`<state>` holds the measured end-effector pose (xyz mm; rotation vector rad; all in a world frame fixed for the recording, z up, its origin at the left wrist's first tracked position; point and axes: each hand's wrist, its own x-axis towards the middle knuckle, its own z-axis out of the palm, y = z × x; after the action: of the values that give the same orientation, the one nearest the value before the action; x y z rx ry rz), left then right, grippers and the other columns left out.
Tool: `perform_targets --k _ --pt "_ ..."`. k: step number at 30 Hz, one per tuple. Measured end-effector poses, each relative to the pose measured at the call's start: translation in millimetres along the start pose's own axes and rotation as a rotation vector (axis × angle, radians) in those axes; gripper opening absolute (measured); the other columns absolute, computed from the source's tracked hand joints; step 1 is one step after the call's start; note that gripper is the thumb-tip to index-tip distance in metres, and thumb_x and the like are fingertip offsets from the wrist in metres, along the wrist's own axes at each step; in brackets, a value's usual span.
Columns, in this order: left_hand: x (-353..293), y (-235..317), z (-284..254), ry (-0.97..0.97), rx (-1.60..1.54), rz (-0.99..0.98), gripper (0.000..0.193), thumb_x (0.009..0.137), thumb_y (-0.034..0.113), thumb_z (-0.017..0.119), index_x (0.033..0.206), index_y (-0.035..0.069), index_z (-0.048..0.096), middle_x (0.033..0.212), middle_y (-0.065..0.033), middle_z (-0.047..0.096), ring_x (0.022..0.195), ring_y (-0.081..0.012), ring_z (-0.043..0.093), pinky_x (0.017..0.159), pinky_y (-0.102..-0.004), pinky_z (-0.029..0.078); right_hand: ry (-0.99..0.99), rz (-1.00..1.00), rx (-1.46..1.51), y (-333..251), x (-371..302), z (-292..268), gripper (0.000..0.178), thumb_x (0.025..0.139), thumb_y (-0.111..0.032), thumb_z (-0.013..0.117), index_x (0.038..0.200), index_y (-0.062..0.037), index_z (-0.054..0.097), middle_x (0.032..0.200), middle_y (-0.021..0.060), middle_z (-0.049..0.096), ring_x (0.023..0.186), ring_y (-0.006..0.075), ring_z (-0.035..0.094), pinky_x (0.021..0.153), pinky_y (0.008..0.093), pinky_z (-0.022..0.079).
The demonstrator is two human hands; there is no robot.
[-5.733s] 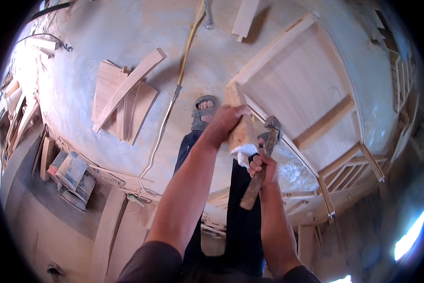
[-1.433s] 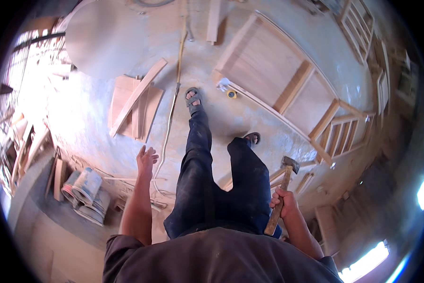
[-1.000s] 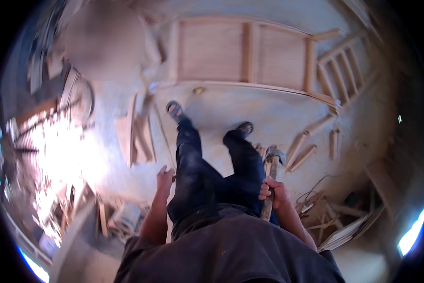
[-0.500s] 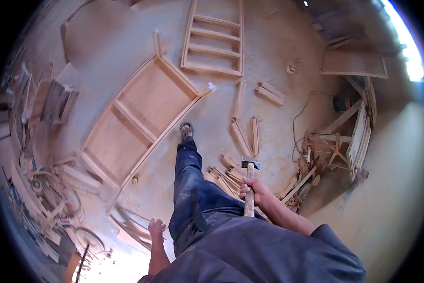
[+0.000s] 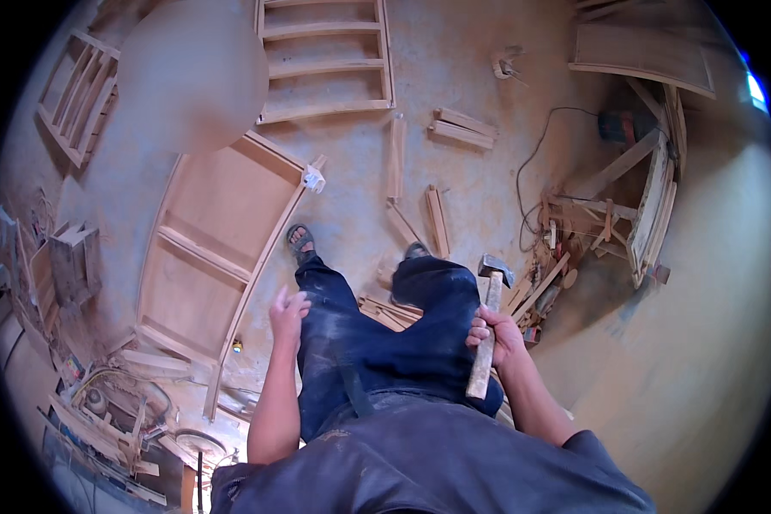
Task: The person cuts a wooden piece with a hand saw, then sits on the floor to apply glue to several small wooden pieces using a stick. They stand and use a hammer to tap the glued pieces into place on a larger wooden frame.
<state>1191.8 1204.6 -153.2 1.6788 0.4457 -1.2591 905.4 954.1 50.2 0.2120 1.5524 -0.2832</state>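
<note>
My right hand [image 5: 498, 332] is wrapped around the wooden handle of a hammer [image 5: 486, 360]. Its dark metal head points away from me, beside my right knee. Over my left thigh, my left hand [image 5: 288, 315] hangs in the air with loosely bent, parted fingers and nothing in them. The nearest piece of work to it is a wooden frame with a panel [image 5: 201, 236], lying on the floor to the left. A crossbar divides this frame, and white material wraps the corner post [image 5: 314, 176] near its far right end.
A slatted wooden frame [image 5: 324, 66] lies farther ahead, with another [image 5: 78, 98] at far left. Loose wooden bars [image 5: 438, 221] lie ahead of my feet. On the right are a wooden stand [image 5: 655, 214], a cable [image 5: 522, 171] and scrap wood [image 5: 544, 287]. A blurred patch hides the far left.
I have stepped forward, and both feet now show. The hammer has shifted right in my right hand. My left hand has risen beside the thigh.
</note>
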Motion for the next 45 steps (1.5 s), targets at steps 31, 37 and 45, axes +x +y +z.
perform_targets --k 31,37,45 --pt "477.8 -149.8 498.5 0.087 0.875 -0.008 0.061 0.073 0.02 0.08 0.124 -0.006 0.059 0.114 -0.0251 0.068 0.098 -0.04 0.069 0.081 -0.0431 0.057 0.046 0.203 -0.368 -345.9 362.9 -114.4 0.011 0.094 -0.005 0.064 0.094 -0.0076 0.054 0.068 0.0068 0.052 0.049 0.0183 0.049 0.048 0.0345 0.044" --pt "292.7 -108.7 444.1 -0.518 -0.155 -0.198 0.046 0.072 0.013 0.081 0.113 -0.002 0.066 0.097 -0.0114 0.071 0.089 -0.0212 0.07 0.074 -0.0366 0.056 0.053 0.131 -0.558 -327.0 355.8 -106.9 0.011 0.097 -0.009 0.06 0.092 -0.0099 0.05 0.067 0.003 0.048 0.05 0.0159 0.046 0.05 0.0355 0.044" --pt "34.4 -48.7 288.5 -0.598 -0.722 0.182 0.066 0.074 0.013 0.079 0.133 -0.001 0.054 0.103 -0.0119 0.068 0.089 -0.0202 0.069 0.086 -0.0351 0.055 0.009 0.129 -0.877 -278.9 279.3 -56.9 0.014 0.098 -0.016 0.049 0.084 -0.0146 0.049 0.066 -0.0009 0.043 0.05 0.0136 0.042 0.054 0.0353 0.041"
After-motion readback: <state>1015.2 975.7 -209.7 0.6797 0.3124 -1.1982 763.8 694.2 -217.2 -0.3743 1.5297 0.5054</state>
